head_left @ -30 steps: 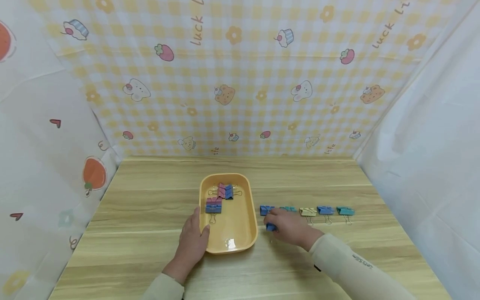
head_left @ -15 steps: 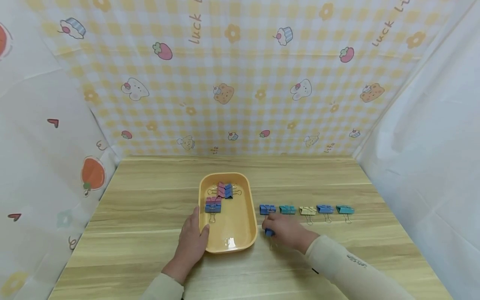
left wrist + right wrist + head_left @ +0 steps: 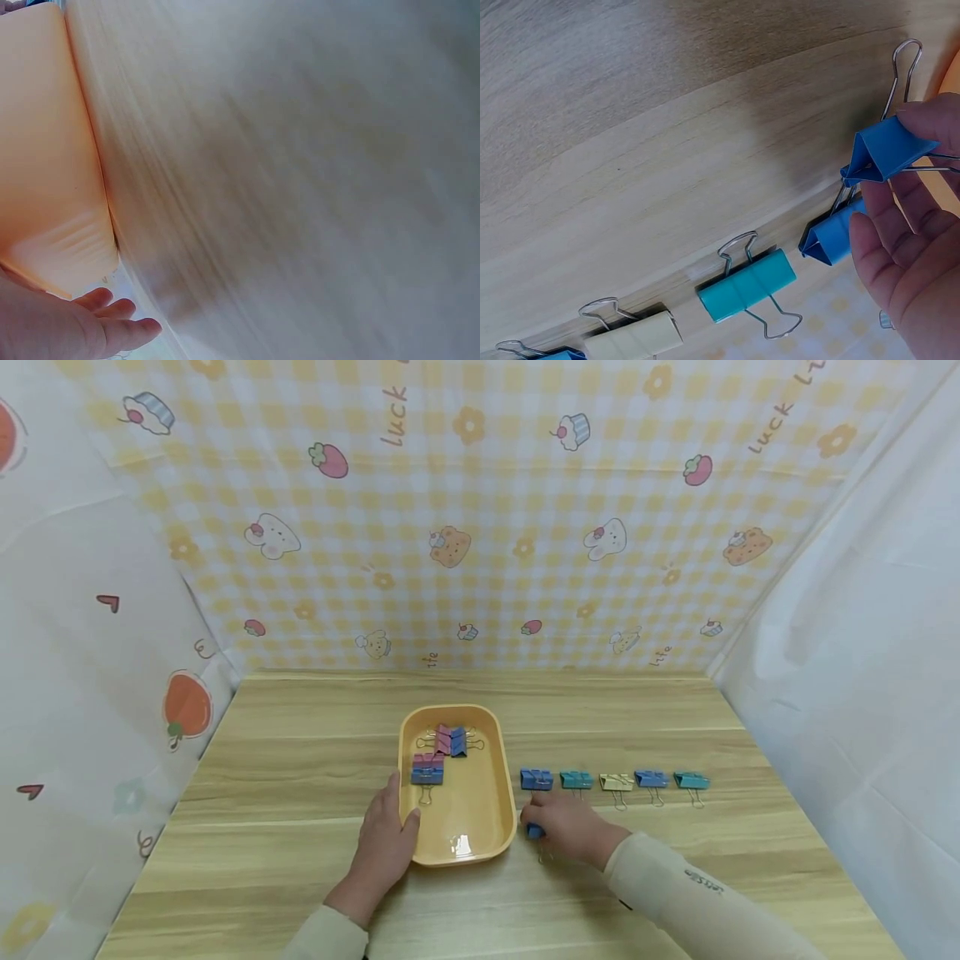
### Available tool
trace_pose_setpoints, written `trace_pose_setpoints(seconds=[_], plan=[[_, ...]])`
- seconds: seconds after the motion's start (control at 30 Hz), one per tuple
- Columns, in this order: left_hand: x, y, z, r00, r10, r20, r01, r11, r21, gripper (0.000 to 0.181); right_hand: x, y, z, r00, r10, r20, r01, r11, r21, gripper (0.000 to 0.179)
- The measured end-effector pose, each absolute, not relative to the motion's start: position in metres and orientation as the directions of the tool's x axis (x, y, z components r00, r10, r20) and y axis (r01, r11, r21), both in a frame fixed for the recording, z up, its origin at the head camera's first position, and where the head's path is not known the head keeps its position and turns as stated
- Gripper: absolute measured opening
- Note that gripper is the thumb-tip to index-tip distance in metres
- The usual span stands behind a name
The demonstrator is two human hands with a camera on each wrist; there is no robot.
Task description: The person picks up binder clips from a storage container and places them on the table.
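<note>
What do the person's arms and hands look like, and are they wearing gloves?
No gloves: the left hand and right hand are both bare. The left sleeve and right sleeve are cream-coloured and long. The right one has small dark lettering, too tiny to read. Something dark peeks out by each cuff, but I can't tell what.

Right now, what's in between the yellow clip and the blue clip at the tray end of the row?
One teal clip lies between the yellow clip and that blue clip; the head view and right wrist view both show it.
</note>
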State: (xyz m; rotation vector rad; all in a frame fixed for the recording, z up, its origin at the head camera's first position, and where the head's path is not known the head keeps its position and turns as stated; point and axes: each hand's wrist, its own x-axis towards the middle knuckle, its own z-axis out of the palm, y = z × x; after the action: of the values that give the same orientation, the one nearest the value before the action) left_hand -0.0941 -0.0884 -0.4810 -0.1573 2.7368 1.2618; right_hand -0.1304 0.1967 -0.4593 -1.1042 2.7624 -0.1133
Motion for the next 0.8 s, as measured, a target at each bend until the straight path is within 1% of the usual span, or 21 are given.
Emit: trace_pose_setpoints(seconds=[0.8], plan=[[-0.0930,-0.0874,-0.4796,-0.988,-0.041,-0.152,-0.142,0.650,0.746,0.069,-0.1294,0.1953,-0.4680,-0.737,-0.656,-0.160,-0.650,0.754,-0.097,0.025]])
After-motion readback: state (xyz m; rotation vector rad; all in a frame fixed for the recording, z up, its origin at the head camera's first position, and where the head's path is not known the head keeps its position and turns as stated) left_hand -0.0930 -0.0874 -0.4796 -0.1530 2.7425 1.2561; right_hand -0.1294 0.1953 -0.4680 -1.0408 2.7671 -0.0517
